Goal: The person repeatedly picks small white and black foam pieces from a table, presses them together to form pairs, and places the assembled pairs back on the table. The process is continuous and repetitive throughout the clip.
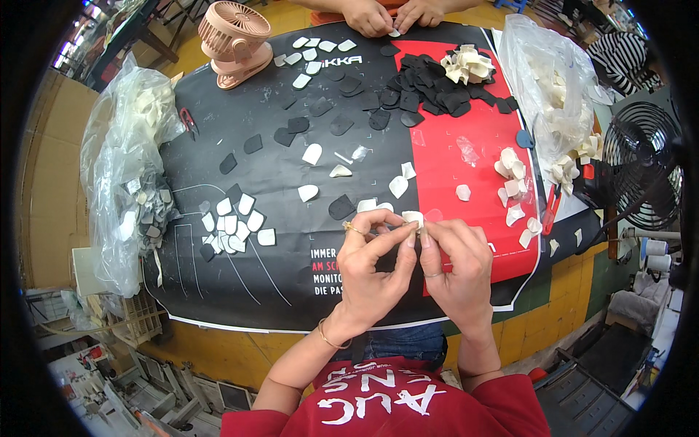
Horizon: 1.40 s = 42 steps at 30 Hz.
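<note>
Above the near part of the table, my left hand and my right hand meet fingertip to fingertip. Pinched between them is a small white rounded patch, its lower edge hidden by the fingers. A thin clear film piece shows beside the right fingertips. Just beyond the left hand lie a dark patch and some white pieces. Farther left sits a cluster of white patches on dark backings. Single white patches and black patches are scattered across the middle.
A heap of black patches lies far right, with cream pieces on it. Plastic bags of scraps stand at left and right. A pink clip fan, red snips, a red cutter and a black fan surround. Across, another person's hands work.
</note>
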Tool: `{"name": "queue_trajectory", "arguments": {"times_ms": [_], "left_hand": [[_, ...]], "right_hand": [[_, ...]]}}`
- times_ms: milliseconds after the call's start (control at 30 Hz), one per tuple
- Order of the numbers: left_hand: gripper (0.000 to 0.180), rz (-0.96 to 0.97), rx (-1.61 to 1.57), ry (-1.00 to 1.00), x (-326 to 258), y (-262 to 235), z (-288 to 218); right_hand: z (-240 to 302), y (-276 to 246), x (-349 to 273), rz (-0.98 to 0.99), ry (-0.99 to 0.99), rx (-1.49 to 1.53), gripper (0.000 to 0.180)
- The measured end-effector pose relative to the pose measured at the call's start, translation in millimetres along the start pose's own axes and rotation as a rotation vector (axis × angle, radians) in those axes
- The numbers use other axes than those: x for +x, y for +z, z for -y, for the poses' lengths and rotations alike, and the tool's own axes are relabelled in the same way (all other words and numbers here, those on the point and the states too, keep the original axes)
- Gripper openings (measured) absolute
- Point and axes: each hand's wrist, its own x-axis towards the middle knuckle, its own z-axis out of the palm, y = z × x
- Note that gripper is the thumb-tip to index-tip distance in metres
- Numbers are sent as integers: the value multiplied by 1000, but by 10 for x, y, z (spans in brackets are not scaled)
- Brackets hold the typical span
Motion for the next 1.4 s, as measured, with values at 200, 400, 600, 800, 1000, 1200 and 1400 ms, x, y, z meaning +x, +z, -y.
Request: {"name": "queue_trajectory", "arguments": {"times_ms": [200, 400, 600, 800, 1000, 1200, 1400], "left_hand": [[15, -50, -204, -229, -19, -128, 75], [13, -27, -568, -464, -43, -346, 134], [19, 139, -928, -762, -65, -456, 106], [24, 260, -1221, -892, -85, -551, 83], [26, 184, -672, -559, -191, -556, 35], [32, 247, -920, -606, -224, -686, 74], [22, 242, -736, -616, -246, -637, 3]], "right_hand": [[-128, -45, 31, -4, 87, -7, 10], [-344, -96, 95, -33, 221, -247, 19], [-152, -104, -13, 96, 337, 203, 28], [38, 114, -39, 239, 303, 784, 28], [53, 153, -93, 52, 3, 528, 19], [39, 10, -103, 43, -421, 20, 25], [61, 14, -75, 50, -482, -72, 30]]}}
